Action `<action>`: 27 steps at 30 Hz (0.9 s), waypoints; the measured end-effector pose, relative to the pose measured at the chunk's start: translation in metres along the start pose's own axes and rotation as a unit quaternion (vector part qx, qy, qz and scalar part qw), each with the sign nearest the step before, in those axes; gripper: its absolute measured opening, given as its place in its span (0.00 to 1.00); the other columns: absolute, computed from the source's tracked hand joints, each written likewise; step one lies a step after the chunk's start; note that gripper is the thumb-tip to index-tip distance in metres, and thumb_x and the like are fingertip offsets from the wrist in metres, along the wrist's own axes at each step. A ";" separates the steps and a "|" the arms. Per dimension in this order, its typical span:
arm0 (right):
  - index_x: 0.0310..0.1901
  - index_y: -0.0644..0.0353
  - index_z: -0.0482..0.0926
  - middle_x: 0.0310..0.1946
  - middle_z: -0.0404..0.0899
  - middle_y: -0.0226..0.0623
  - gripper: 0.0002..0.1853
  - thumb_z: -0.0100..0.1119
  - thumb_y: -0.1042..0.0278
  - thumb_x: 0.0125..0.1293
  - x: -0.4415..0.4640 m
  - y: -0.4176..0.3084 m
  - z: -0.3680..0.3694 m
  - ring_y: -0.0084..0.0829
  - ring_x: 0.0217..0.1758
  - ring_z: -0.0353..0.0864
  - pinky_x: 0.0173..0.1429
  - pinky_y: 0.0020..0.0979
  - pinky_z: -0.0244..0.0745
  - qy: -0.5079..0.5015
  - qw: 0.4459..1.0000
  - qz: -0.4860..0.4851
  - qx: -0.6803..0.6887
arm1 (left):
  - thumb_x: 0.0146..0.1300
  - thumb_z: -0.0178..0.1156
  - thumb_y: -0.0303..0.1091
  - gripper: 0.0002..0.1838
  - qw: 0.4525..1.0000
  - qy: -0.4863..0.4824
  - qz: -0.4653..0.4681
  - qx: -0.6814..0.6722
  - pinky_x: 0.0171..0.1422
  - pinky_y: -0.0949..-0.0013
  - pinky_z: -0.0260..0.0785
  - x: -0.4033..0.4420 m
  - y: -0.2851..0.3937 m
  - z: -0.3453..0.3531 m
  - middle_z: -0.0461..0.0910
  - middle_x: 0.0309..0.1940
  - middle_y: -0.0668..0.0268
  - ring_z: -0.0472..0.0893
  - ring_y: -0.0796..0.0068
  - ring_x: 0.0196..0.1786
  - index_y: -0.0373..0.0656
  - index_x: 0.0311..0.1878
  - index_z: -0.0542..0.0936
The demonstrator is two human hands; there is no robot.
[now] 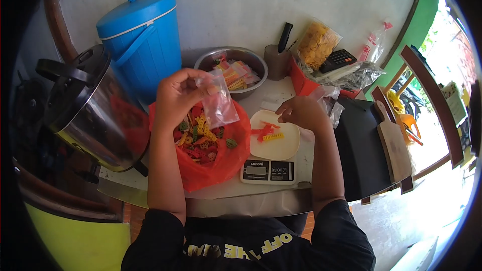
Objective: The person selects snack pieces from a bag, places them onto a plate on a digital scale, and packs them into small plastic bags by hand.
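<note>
My left hand [175,95] pinches a small clear plastic bag [221,104] by its upper part, and the bag hangs down. Below it stands a red plastic bag [216,169] full of colourful dry pieces, some shaped like lattices [202,129]. My right hand [305,112] is over the far right edge of a cream plate [278,150], its fingers curled together; whatever they may hold is hidden. Several red pieces [264,130] and a yellow ridged piece [273,137] lie on the plate, which rests on a digital kitchen scale [268,171].
Behind my left hand, a metal bowl [258,65] holds small labelled packets. A blue lidded container [150,45] and a steel pot [95,105] stand at left. At right are a red basket [301,80], a calculator [338,60] and a wooden cutting board [394,145].
</note>
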State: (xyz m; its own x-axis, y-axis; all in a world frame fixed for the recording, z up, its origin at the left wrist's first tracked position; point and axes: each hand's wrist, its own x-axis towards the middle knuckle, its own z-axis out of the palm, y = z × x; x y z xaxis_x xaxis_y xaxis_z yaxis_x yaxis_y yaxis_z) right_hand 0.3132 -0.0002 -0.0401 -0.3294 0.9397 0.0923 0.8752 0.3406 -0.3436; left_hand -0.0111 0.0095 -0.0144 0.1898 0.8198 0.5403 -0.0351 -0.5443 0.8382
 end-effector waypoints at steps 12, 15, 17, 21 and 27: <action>0.40 0.50 0.86 0.33 0.86 0.32 0.09 0.59 0.67 0.59 0.001 0.001 -0.005 0.36 0.41 0.85 0.46 0.37 0.78 0.060 0.996 -0.015 0.071 | 0.62 0.66 0.23 0.10 0.996 -0.073 -0.040 0.018 0.47 0.76 0.75 -0.001 -0.017 0.037 0.84 0.35 0.65 0.83 0.79 0.39 0.33 0.46 0.80; 0.39 0.48 0.85 0.36 0.86 0.31 0.07 0.61 0.65 0.58 0.005 0.006 0.009 0.37 0.44 0.84 0.47 0.38 0.78 0.002 1.000 -0.005 -0.016 | 0.62 0.66 0.24 0.08 0.996 -0.076 -0.040 0.013 0.45 0.77 0.74 0.000 -0.025 0.037 0.82 0.36 0.66 0.83 0.81 0.38 0.34 0.43 0.80; 0.37 0.47 0.84 0.38 0.85 0.31 0.06 0.63 0.64 0.57 0.008 0.002 0.021 0.37 0.47 0.84 0.48 0.39 0.77 -0.023 0.995 0.036 -0.086 | 0.62 0.67 0.25 0.07 0.997 -0.074 -0.019 0.019 0.43 0.77 0.74 0.001 -0.029 0.037 0.81 0.36 0.68 0.82 0.82 0.38 0.35 0.40 0.80; 0.35 0.48 0.83 0.39 0.85 0.32 0.07 0.66 0.64 0.53 0.015 0.006 0.040 0.37 0.48 0.83 0.49 0.40 0.77 -0.037 0.992 0.022 -0.118 | 0.61 0.67 0.25 0.06 0.994 -0.065 0.043 0.075 0.39 0.78 0.73 0.002 -0.032 0.037 0.79 0.35 0.68 0.80 0.83 0.35 0.38 0.38 0.79; 0.41 0.53 0.83 0.37 0.83 0.32 0.11 0.67 0.68 0.55 0.020 -0.002 0.018 0.30 0.43 0.83 0.46 0.31 0.76 0.077 0.996 -0.001 0.033 | 0.60 0.67 0.24 0.06 0.988 -0.082 0.025 0.128 0.41 0.76 0.72 0.000 -0.013 0.039 0.79 0.35 0.69 0.79 0.82 0.37 0.39 0.38 0.80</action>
State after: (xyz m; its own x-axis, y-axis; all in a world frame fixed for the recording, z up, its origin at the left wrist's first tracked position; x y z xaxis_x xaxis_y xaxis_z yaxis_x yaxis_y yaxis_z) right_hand 0.2988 0.0169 -0.0548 -0.2675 0.9347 0.2340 0.8476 0.3438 -0.4042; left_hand 0.0273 0.0092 -0.0281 0.3512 0.7625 0.5434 0.1965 -0.6274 0.7535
